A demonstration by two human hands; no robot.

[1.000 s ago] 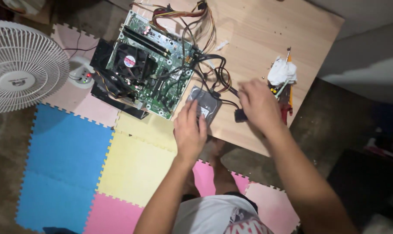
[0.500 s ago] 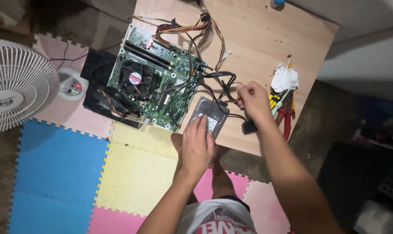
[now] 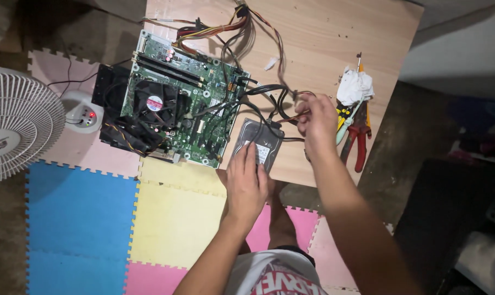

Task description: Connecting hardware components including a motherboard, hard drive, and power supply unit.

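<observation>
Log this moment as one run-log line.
left hand: flat on hard drive | right hand: pinching cables | motherboard: on wooden table | pliers: beside right hand

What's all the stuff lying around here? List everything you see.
Circuit board: one, green, with black cooling fan, at the wooden board's left edge.
Hard drive: one, grey, near edge, under the left hand.
Cables: a bundle, black and coloured, from board to drive.
Pliers: one, red-handled, at right.
Rag: one, white, above pliers.
Wooden board: one, light brown.
Fan: one, white, far left.
Floor mats: several, blue, yellow, pink.
Left hand: on the drive.
Right hand: pinching cables.
</observation>
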